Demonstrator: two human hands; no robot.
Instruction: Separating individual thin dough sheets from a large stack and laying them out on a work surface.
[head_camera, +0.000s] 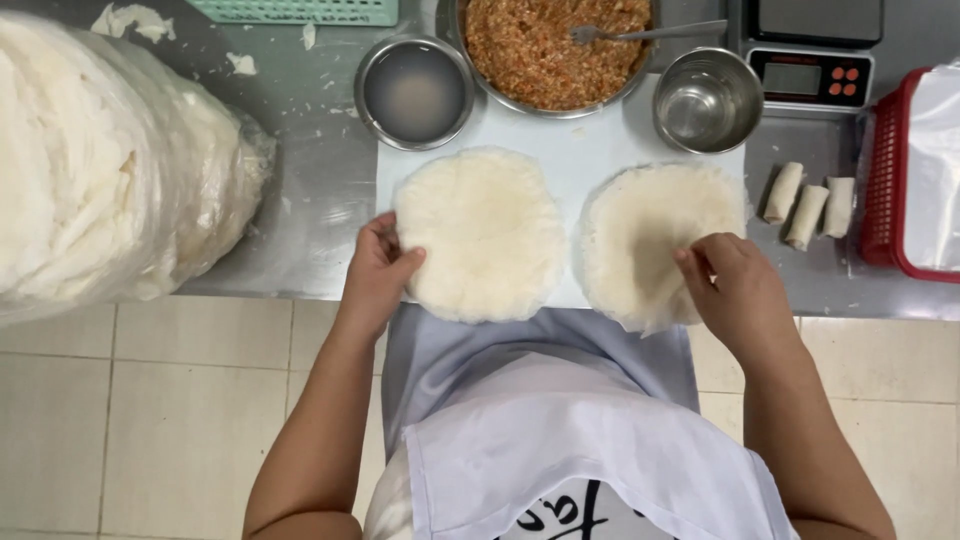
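Looking down at myself here: both arms bare from the elbow on, no sleeves in sight, no watch, no bracelet, no rings, no gloves on my left hand (378, 272) or my right hand (735, 290). Nails are short and plain. Over my front there's a white apron (560, 440), smooth thin cloth, falling in soft folds, with a paler bluish-grey panel at its upper part where it meets the counter edge. Lower down on the apron there's a bit of black brush-stroke lettering, only partly in view at the bottom edge. The cloth spreads wide across my lap, its hem running out toward both forearms
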